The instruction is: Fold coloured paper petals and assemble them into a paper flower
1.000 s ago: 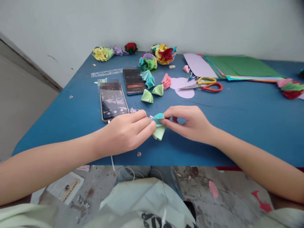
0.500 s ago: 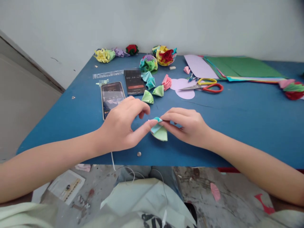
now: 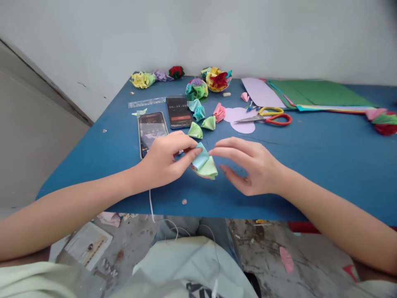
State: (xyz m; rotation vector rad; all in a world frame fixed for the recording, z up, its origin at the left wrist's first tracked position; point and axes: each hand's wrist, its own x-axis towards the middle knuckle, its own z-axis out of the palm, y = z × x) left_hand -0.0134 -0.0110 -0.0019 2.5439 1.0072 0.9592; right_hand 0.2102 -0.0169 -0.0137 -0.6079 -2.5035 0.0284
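Note:
My left hand (image 3: 172,159) pinches a folded paper piece (image 3: 207,167), light blue on top of pale green, between thumb and fingers above the front of the table. My right hand (image 3: 248,165) is just to its right with thumb and fingers apart; its fingertips come close to the paper's edge, and whether they touch it I cannot tell. Beyond my hands lie two green folded paper pieces (image 3: 195,130), light blue ones (image 3: 197,111) and a pink one (image 3: 219,112).
Two phones, one (image 3: 151,129) beside my left hand and one (image 3: 180,114) behind it, lie on the blue table (image 3: 310,174). Scissors (image 3: 263,117) rest on a purple paper shape (image 3: 242,124). Green paper sheets (image 3: 319,93), paper flowers (image 3: 218,78) and a ruler (image 3: 145,102) are farther back.
My right hand has let go of the folded paper and opened, moving slightly right. My left fingers have closed on the paper, and more of its light blue face shows.

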